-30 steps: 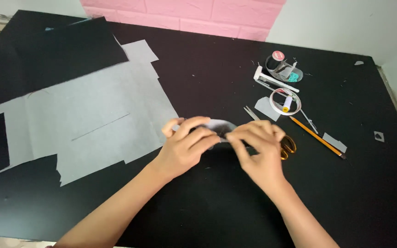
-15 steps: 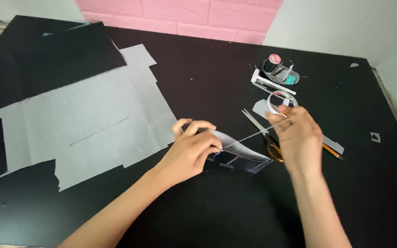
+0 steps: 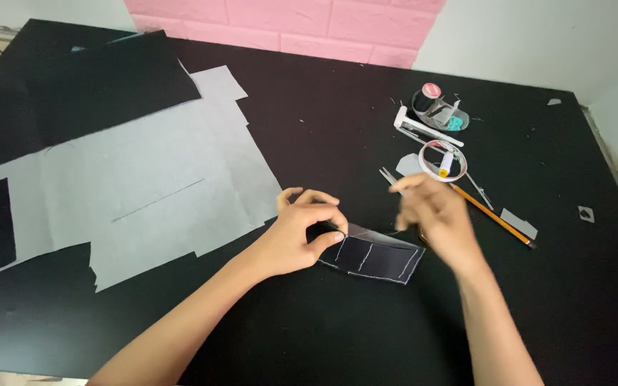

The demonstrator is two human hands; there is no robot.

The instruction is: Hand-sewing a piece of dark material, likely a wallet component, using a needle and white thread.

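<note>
A small black fabric piece [image 3: 375, 259] with white stitched lines lies on the black table [image 3: 323, 329]. My left hand [image 3: 300, 232] pinches its left end between thumb and fingers and holds it down. My right hand [image 3: 434, 214] hovers just above the piece's right end, blurred by motion, with the fingertips drawn together. A thin thread [image 3: 395, 233] runs from the fabric toward those fingers. Whether a needle is in them cannot be made out.
A large grey paper pattern [image 3: 159, 179] and a black cloth sheet [image 3: 73, 86] cover the left. Behind my right hand are small scissors [image 3: 388, 175], a tape ring [image 3: 443, 159], an orange pencil [image 3: 498, 216], a clear tray with a spool [image 3: 438, 107] and grey scraps [image 3: 518, 223].
My right hand pulled up and to the right, away from the fabric, with a taut thread, then came back down toward the piece. My left hand stayed on the fabric, which now lies flatter.
</note>
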